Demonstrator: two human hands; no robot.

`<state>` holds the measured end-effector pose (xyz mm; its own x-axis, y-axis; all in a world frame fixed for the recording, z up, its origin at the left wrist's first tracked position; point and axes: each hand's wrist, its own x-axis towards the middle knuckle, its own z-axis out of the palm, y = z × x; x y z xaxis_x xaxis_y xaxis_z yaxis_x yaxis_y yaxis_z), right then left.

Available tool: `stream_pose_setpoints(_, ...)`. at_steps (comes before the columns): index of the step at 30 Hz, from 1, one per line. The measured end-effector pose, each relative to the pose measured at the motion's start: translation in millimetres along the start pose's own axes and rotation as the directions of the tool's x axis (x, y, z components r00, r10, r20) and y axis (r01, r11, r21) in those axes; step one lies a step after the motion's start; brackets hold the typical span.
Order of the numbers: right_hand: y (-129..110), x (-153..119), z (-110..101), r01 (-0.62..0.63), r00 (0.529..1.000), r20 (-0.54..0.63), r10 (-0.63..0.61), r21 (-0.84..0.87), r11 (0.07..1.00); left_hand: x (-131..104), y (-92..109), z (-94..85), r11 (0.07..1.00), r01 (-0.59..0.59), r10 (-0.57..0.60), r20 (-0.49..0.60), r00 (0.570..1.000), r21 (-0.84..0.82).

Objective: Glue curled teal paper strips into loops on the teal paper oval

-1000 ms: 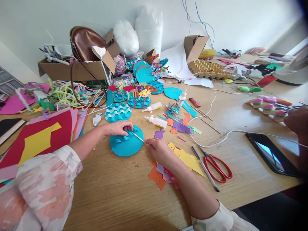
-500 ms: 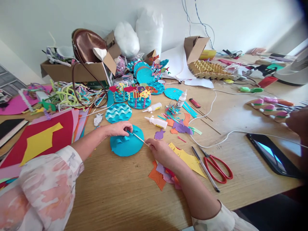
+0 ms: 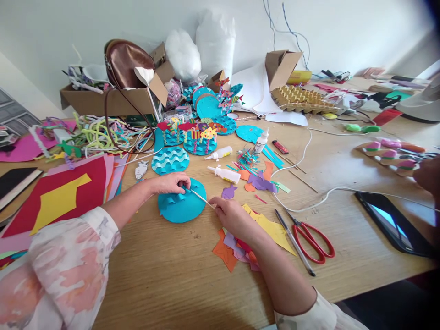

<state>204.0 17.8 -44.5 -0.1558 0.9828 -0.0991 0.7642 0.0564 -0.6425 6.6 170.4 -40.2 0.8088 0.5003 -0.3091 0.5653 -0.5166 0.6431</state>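
Note:
A round blue disc [image 3: 184, 214] lies on the table in front of me, with a wavy blue paper strip [image 3: 176, 198] standing up across it. My left hand [image 3: 172, 183] is closed at the disc's upper left edge, pinching the blue paper; its fingertips partly hide the spot. From the right, my right hand [image 3: 232, 217] grips a thin pale stick [image 3: 202, 198] whose far end reaches over the disc to my left fingertips. Behind it lies another blue disc with pale wave strips [image 3: 170, 160]. A purple paper fish [image 3: 228, 191] is just beyond my right hand.
Two white glue bottles [image 3: 225, 174] lie behind the disc; a third bottle [image 3: 261, 141] stands. Red-handled scissors [image 3: 314, 243], a pen [image 3: 294, 243] and yellow paper [image 3: 271, 227] are at right, near a phone [image 3: 392, 224]. Coloured sheets [image 3: 51, 201] lie left. Another person's hand [image 3: 428, 176] is far right.
Almost nothing differs. The whole view has shifted slightly; both hands keep their hold, with the stick at the same place over the disc.

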Motion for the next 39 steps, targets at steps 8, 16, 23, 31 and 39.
stream_pose_setpoints(8, 2.8, -4.0, -0.3, 0.028, 1.0, 0.008, -0.029, 0.158, 0.987, -0.9, -1.1, 1.1, 0.998, 0.01, -0.01, -0.013, 1.0, -0.055)
stream_pose_setpoints(16, -12.6, -10.1, -4.3, 0.019, 1.0, -0.018, -0.016, 0.139, 0.99, -5.1, -1.2, -3.1, 0.995, -0.018, 0.016, -0.024, 1.0, -0.101)
stream_pose_setpoints(23, -24.8, -21.0, 8.2, 0.0, 0.996, -0.094, 0.003, 0.025, 1.0, -12.5, -2.1, -1.3, 0.989, -0.059, 0.057, -0.016, 0.998, -0.134)
stream_pose_setpoints(31, -20.3, -18.8, 9.8, -0.023, 0.99, -0.14, 0.016, -0.05, 0.998, -14.9, -1.5, 9.3, 0.987, -0.088, 0.077, -0.082, 0.994, -0.138)
stream_pose_setpoints(39, -4.9, -4.1, -18.9, 0.078, 0.996, -0.038, -0.084, -0.122, 0.989, -5.3, -1.3, 17.9, 0.994, -0.078, 0.063, -0.192, 0.979, -0.07)
